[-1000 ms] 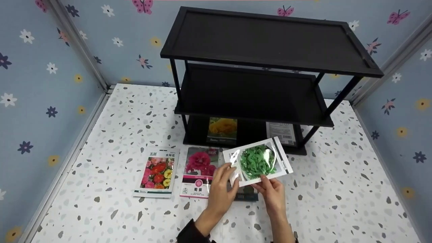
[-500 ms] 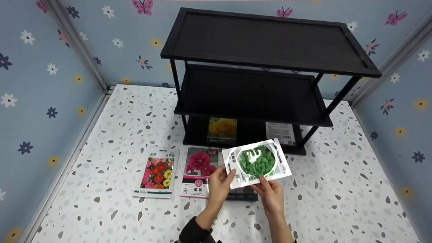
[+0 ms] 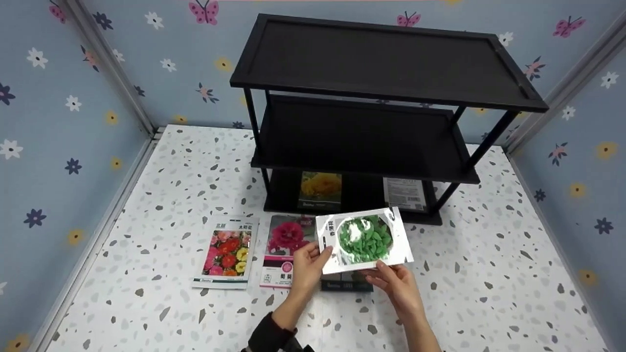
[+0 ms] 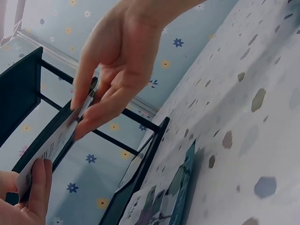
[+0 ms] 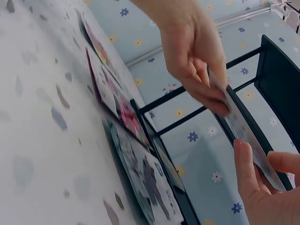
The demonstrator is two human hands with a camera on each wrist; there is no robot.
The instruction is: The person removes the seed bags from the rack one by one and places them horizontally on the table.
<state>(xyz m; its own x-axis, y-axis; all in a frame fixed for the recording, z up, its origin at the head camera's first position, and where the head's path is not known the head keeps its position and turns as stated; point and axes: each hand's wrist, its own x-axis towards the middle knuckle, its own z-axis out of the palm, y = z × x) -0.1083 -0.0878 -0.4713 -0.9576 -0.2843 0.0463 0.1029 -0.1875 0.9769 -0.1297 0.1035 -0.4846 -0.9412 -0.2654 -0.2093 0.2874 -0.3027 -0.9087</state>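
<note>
A glossy white seed packet [image 3: 364, 239] with a picture of green leaves is held up flat between both hands, over the table in front of the rack. My left hand [image 3: 309, 266] pinches its left end, thumb on the printed face. My right hand [image 3: 400, 288] grips the near edge right of the middle, thumb on top and fingers beneath. In both wrist views the packet [image 4: 56, 140] shows nearly edge-on. Below it lies a dark seed packet [image 3: 347, 283], partly hidden. A pink-flower packet [image 3: 288, 237] lies beside the left hand, partly covered by it.
A red-and-yellow-flower packet [image 3: 226, 252] lies further left on the speckled table [image 3: 166, 234]. Behind stands a black three-tier rack [image 3: 386, 63]. Its bottom shelf holds a yellow-flower packet [image 3: 320, 188] and a white packet [image 3: 405, 194] with its printed back up. Patterned walls enclose the table.
The left hand's fingers have gathered from a spread pose into a pinch on the packet's left end. The packet has turned a little straighter and moved slightly left and nearer.
</note>
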